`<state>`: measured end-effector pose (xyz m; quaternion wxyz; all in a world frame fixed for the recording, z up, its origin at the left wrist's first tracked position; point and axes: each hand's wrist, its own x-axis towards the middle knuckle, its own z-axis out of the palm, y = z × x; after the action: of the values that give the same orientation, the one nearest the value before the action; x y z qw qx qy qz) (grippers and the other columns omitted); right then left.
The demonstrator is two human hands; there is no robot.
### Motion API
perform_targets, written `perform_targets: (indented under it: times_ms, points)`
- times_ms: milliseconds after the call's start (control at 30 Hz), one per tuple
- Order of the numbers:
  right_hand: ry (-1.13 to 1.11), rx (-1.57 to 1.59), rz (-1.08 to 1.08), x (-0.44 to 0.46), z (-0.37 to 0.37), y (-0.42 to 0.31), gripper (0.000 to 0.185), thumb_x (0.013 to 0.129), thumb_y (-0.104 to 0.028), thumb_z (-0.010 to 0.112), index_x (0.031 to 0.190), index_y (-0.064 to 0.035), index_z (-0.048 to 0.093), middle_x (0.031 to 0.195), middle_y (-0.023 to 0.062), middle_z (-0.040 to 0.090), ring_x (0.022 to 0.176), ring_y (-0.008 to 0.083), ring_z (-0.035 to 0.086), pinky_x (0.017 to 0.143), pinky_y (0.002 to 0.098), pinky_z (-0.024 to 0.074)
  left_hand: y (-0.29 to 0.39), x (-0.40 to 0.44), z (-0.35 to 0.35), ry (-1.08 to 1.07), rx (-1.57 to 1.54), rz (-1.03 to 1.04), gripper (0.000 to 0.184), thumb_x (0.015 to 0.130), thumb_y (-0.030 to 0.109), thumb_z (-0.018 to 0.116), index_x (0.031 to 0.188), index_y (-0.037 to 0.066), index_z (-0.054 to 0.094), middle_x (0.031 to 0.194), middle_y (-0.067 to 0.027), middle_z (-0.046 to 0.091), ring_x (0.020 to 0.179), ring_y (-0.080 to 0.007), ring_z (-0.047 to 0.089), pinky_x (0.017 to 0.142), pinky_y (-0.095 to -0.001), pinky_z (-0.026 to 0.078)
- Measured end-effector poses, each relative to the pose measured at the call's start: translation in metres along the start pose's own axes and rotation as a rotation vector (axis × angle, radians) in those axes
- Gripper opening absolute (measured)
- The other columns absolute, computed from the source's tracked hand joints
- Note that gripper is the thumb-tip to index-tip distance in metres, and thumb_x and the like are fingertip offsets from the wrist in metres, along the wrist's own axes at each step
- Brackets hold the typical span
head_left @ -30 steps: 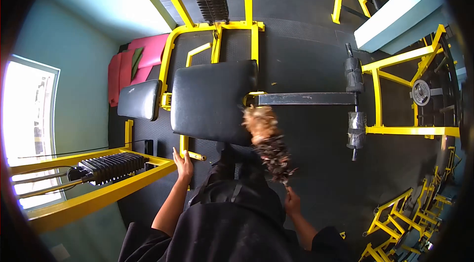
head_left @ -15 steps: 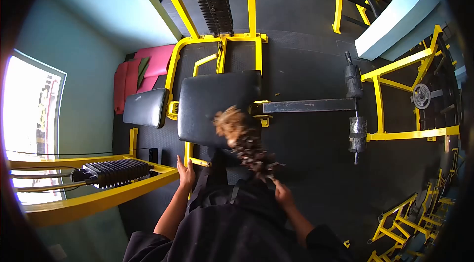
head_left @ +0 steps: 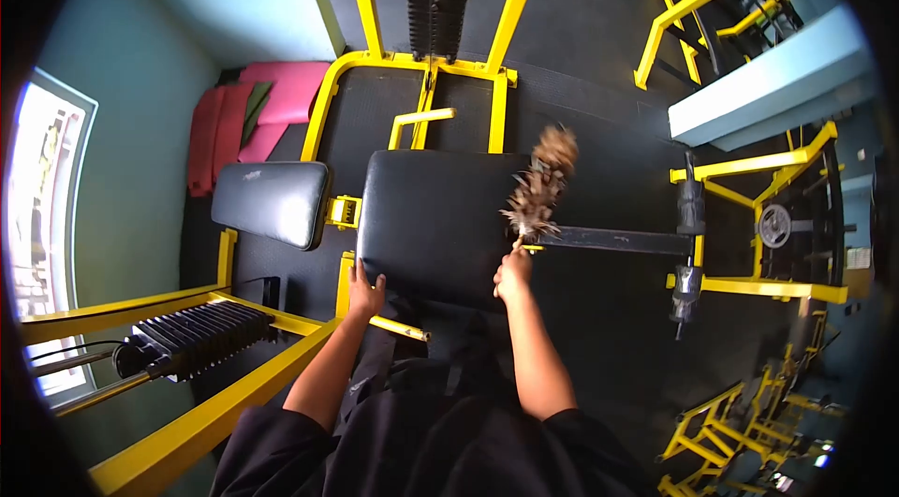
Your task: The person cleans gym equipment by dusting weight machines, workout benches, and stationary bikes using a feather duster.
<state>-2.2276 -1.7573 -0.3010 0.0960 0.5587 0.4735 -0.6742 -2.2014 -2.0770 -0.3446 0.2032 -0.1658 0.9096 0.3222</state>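
One feather duster [head_left: 541,183] slants across the right end of the black padded bench [head_left: 435,216] as seen from above, its brown feathers reaching past the far edge and its tip slightly blurred. The right hand [head_left: 512,273] is wrapped around the duster's thin handle. The left hand [head_left: 364,291] is loosely spread, thumb apart from the fingers, at the bench's near left corner; whether its fingertips touch the padding is hard to say from this angle. A dark metal bar [head_left: 618,240] runs rightward from the bench to two black rollers [head_left: 691,207]. On the left sits a smaller black pad [head_left: 272,202], with a yellow bracket [head_left: 344,211] between the two. Beyond the bench stands an upright weight stack [head_left: 437,6] between yellow posts. Red and pink mats [head_left: 281,95] lie near the wall [head_left: 140,123].
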Motion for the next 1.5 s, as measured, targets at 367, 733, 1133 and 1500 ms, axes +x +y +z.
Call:
perform_targets:
  times_ms: [367, 733, 1133, 1500]
  points:
    - [-0.117, -1.046, -0.95, -0.061, 0.008, 0.108, 0.038, 0.092, -0.006, 0.05, 0.128, 0.0036, 0.052, 0.119, 0.0277, 0.059, 0.107, 0.0411, 0.06, 0.09, 0.0421, 0.0489, -0.071, 0.06, 0.016, -0.201, -0.493, -0.025, 0.081, 0.083, 0.032, 0.074, 0.147, 0.007, 0.031, 0.132, -0.0239, 0.05, 0.12, -0.0345, 0.052, 0.102, -0.04, 0.041]
    - [-0.448, -1.522, -0.993, -0.102, 0.089, 0.028, 0.031, 0.089, -0.016, 0.053, 0.119, -0.0194, 0.06, 0.088, 0.0112, 0.063, 0.081, 0.0371, 0.063, 0.069, 0.0458, 0.0523, -0.124, 0.08, -0.022, 0.103, -1.365, -0.594, 0.031, 0.102, 0.033, 0.04, 0.091, 0.01, 0.057, 0.082, -0.0038, 0.064, 0.07, -0.0178, 0.061, 0.061, -0.034, 0.047]
    - [-0.768, -1.798, -1.002, -0.081, 0.325, 0.015, 0.032, 0.094, -0.02, 0.043, 0.122, -0.0189, 0.06, 0.102, 0.0191, 0.066, 0.095, 0.0389, 0.063, 0.08, 0.0473, 0.0511, -0.136, 0.133, -0.113, 0.173, -1.361, -0.739, 0.067, 0.095, 0.063, 0.034, 0.146, 0.019, 0.03, 0.14, -0.01, 0.044, 0.113, -0.0269, 0.052, 0.091, -0.0468, 0.041]
    - [-0.758, -1.867, -1.027, -0.076, 0.47, 0.079, 0.025, 0.094, -0.015, 0.046, 0.115, -0.0107, 0.058, 0.093, 0.0216, 0.065, 0.091, 0.0427, 0.062, 0.078, 0.0507, 0.0502, -0.164, 0.228, -0.043, 0.598, -1.618, -0.884, 0.08, 0.097, 0.062, 0.024, 0.137, -0.006, 0.039, 0.143, -0.0217, 0.042, 0.132, -0.0325, 0.04, 0.108, -0.0374, 0.032]
